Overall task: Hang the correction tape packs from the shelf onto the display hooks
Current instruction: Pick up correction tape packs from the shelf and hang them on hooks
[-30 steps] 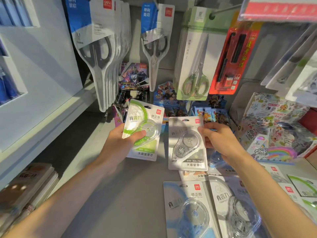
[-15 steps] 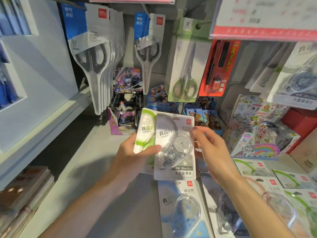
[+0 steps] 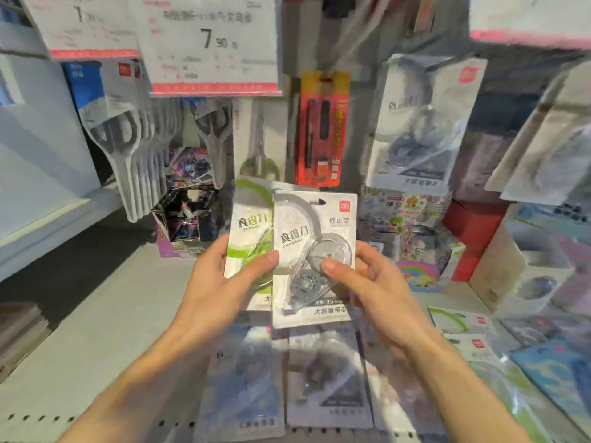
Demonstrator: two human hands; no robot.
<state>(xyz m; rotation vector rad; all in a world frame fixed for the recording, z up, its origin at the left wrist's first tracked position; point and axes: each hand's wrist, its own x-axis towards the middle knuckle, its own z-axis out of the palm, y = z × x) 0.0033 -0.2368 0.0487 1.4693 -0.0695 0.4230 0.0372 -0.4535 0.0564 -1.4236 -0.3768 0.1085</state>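
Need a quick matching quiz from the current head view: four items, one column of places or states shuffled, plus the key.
Items
1. grey correction tape pack
2. green correction tape pack
3. red pen pack
4. price card

Places or states
A. hangs at the back, right of the scissors
B. at the top of the view, printed with a big 7
C. in front, pinched by both the left hand and the right hand
D. partly covered by another pack, held by the left hand

Pairs: 1-C, 2-D, 3-A, 4-B
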